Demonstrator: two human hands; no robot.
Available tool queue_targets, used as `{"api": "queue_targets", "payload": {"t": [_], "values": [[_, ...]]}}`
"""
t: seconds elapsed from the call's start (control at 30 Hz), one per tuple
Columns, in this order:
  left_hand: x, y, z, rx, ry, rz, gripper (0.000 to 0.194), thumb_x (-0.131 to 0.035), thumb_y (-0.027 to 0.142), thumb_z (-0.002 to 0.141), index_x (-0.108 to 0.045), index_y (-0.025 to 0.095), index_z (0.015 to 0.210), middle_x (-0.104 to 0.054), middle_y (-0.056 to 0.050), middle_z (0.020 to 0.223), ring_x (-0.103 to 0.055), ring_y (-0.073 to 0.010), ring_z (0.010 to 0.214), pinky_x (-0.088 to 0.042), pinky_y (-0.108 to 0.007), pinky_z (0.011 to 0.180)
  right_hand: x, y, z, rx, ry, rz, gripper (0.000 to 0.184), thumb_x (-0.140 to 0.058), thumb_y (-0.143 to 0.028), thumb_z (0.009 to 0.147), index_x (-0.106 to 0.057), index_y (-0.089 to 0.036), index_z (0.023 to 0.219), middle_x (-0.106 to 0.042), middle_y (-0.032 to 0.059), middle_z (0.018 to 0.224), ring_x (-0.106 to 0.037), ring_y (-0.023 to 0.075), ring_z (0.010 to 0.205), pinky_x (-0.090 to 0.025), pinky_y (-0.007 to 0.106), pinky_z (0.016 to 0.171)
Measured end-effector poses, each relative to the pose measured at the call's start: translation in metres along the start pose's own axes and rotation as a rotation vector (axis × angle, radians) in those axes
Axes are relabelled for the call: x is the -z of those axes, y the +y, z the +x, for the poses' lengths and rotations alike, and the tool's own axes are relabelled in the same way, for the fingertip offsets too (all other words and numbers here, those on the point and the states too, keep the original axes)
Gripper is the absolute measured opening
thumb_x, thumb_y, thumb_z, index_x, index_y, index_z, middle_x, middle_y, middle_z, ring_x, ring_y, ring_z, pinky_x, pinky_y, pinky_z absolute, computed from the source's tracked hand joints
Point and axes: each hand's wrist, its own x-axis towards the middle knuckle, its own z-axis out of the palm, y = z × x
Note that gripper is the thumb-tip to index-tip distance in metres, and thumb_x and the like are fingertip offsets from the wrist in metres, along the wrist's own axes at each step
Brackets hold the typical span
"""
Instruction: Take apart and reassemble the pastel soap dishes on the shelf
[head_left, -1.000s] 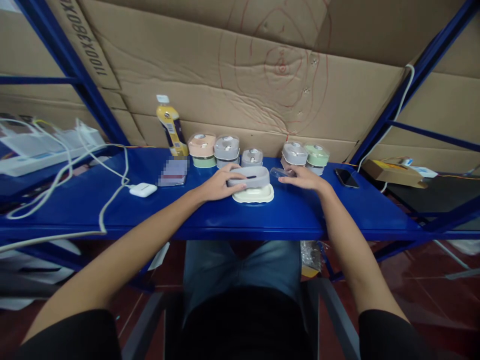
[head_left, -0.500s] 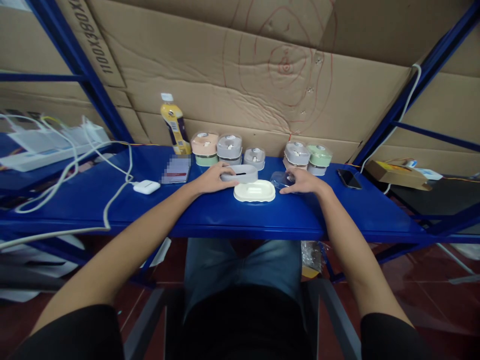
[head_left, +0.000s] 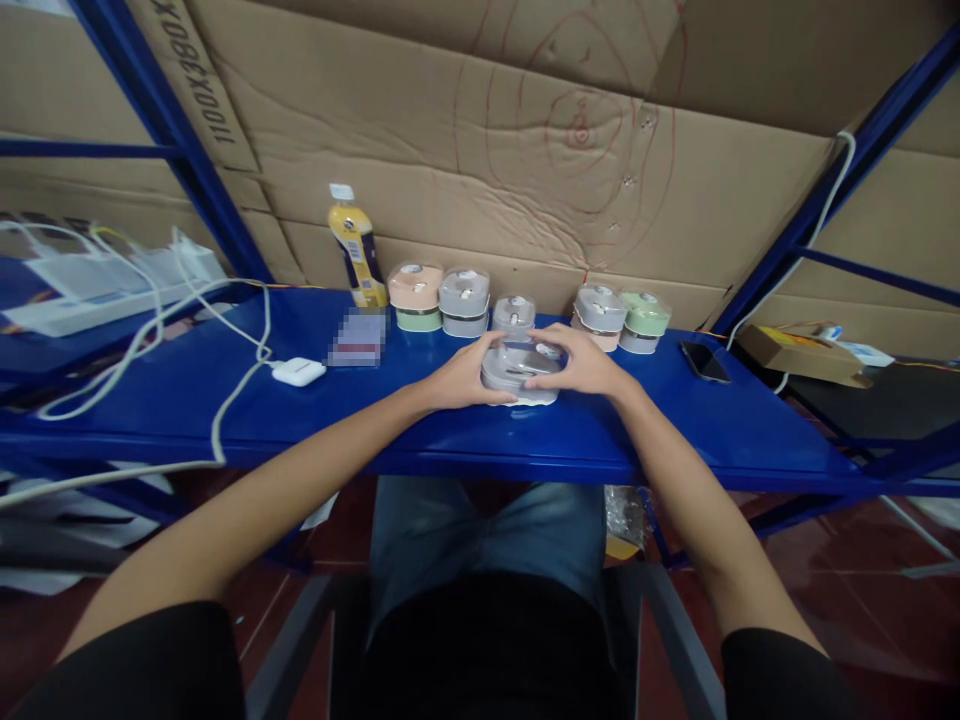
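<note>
My left hand (head_left: 463,378) is closed round the left side of a grey oval box body (head_left: 498,382), which sits on a cream-white base (head_left: 537,398) near the table's front. With thumb and fingers bent, my right hand (head_left: 583,362) grips a clear plastic lid (head_left: 517,354), held tilted on or just above the grey body. Whether the lid is seated I cannot tell. Just behind stands a small grey box (head_left: 514,312) with a clear lid, partly covered by my hands.
Stacked lidded boxes in peach and green (head_left: 417,290), grey (head_left: 464,295), and green and grey (head_left: 643,318) line the cardboard back wall. A yellow drink bottle (head_left: 357,250), white case (head_left: 298,372) and cables lie left. A phone (head_left: 705,361) lies right.
My left hand has brought the grey body rightward onto the cream-white base. My right hand has moved left with the clear lid, bringing it over the grey body.
</note>
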Motion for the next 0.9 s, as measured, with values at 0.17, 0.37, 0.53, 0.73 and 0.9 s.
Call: {"api": "queue_targets", "payload": {"t": [0.17, 0.37, 0.53, 0.73, 0.9], "values": [[-0.003, 0.001, -0.001, 0.032, 0.005, -0.053, 0.134, -0.098, 0.063, 0.066, -0.031, 0.018, 0.173, -0.059, -0.026, 0.164, -0.061, -0.0483, 0.15, -0.049, -0.065, 0.125, -0.016, -0.009, 0.005, -0.025, -0.021, -0.005, 0.093, -0.095, -0.07, 0.074, -0.072, -0.028, 0.154, -0.073, 0.0129, 0.13, -0.07, 0.0376, 0.118, -0.056, 0.057, 0.107], [-0.006, 0.001, -0.001, 0.024, -0.01, -0.009, 0.132, -0.098, 0.063, 0.066, -0.033, 0.018, 0.172, -0.048, -0.028, 0.173, -0.052, -0.0508, 0.157, -0.045, -0.066, 0.128, -0.021, -0.008, 0.003, -0.024, -0.034, 0.006, 0.094, -0.091, -0.074, 0.078, -0.07, -0.025, 0.156, -0.071, 0.0143, 0.129, -0.07, 0.0371, 0.117, -0.057, 0.057, 0.106], [-0.008, -0.004, -0.001, -0.021, -0.019, -0.021, 0.134, -0.1, 0.064, 0.064, -0.034, 0.021, 0.172, -0.051, -0.026, 0.17, -0.054, -0.0523, 0.155, -0.045, -0.069, 0.128, -0.026, -0.006, 0.003, 0.003, -0.028, -0.002, 0.096, -0.093, -0.073, 0.078, -0.069, -0.026, 0.157, -0.071, 0.0128, 0.126, -0.071, 0.0365, 0.119, -0.057, 0.058, 0.11], [-0.008, -0.003, 0.0, -0.012, -0.032, -0.072, 0.137, -0.102, 0.065, 0.061, -0.036, 0.018, 0.171, -0.055, -0.028, 0.165, -0.059, -0.0523, 0.15, -0.05, -0.068, 0.124, -0.034, -0.003, 0.002, 0.033, -0.043, -0.024, 0.099, -0.091, -0.076, 0.078, -0.066, -0.028, 0.161, -0.069, 0.0136, 0.134, -0.07, 0.0383, 0.126, -0.056, 0.059, 0.114], [-0.007, -0.005, 0.001, -0.017, -0.018, -0.073, 0.13, -0.102, 0.061, 0.062, -0.04, 0.019, 0.168, -0.061, -0.026, 0.16, -0.062, -0.0505, 0.147, -0.052, -0.066, 0.121, -0.03, 0.003, -0.001, 0.039, -0.085, -0.016, 0.103, -0.09, -0.074, 0.081, -0.06, -0.026, 0.166, -0.068, 0.0159, 0.14, -0.069, 0.0394, 0.131, -0.054, 0.06, 0.118]]}}
